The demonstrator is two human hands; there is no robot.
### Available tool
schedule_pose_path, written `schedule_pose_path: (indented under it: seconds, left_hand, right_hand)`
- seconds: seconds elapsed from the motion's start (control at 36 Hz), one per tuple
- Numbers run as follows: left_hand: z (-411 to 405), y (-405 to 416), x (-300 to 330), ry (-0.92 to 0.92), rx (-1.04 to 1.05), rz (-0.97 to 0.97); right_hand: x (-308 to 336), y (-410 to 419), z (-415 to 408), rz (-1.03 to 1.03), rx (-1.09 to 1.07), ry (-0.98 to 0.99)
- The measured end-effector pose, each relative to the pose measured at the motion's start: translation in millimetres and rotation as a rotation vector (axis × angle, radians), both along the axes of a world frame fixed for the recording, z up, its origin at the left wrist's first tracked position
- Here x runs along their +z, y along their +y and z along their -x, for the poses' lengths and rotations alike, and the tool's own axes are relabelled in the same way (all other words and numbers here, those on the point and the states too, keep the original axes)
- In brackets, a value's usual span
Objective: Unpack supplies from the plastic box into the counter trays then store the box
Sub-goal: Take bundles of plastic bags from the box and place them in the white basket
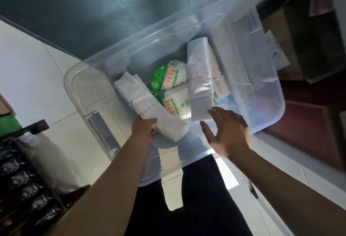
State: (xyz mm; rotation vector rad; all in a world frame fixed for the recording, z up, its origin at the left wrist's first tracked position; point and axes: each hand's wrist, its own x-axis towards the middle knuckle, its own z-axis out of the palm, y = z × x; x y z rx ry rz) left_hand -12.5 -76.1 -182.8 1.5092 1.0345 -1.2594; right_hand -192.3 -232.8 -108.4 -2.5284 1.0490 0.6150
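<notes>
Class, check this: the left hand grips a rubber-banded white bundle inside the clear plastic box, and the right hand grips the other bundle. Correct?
Not quite. In the head view the right hand is open, hovering near the second white rubber-banded bundle, gripping nothing. The left hand does grip its white bundle in the clear plastic box.

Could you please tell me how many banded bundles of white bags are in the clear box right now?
2. One bundle lies at the box's left side, in the left hand's grip; the other bundle lies in the middle, just beyond the open right hand. More may be hidden underneath.
</notes>
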Motion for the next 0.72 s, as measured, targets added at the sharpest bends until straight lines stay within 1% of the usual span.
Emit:
schedule_pose_path:
  seconds: [0.11,0.19,0.25,0.33,0.39,0.44,0.5,0.56,0.61,0.67,0.72]
  left_hand:
    - [0,12,38,0.013,0.038,0.106]
    - [1,20,65,0.033,0.054,0.157]
    - [3,23,85,0.041,0.048,0.171]
    - [10,28,111,0.026,0.06,0.183]
    - [15,28,126,0.013,0.066,0.2]
    - [19,30,137,0.0,0.083,0.199]
    - [25,32,143,-0.011,0.122,0.192]
    - [30,34,146,-0.02,0.15,0.19]
    - [34,34,148,-0.026,0.159,0.196]
    - [38,34,150,-0.029,0.173,0.21]
    - [41,34,151,-0.029,0.198,0.228]
  right_hand:
    - [4,-1,-4,-0.045,-0.054,0.02]
    - [6,-5,-14,-0.119,-0.18,0.077]
    - [4,-13,-26,-0.234,-0.334,0.074]
    - [-3,-29,-48,-0.458,-0.672,-0.006]
    - [-11,-40,-60,-0.547,-0.888,-0.064]
    - [-23,-48,-70,-0.585,-1.048,-0.092]
    - [-39,-52,-79,-0.585,-1.103,-0.047]
    - [-53,-54,-84,-0.564,-1.124,0.034]
    - [-64,-57,-91,-0.585,-1.134,0.09]
    - [-75,-58,-96,-0.65,-1.064,0.145]
    - [-83,-58,-98,-0.664,-0.998,0.195]
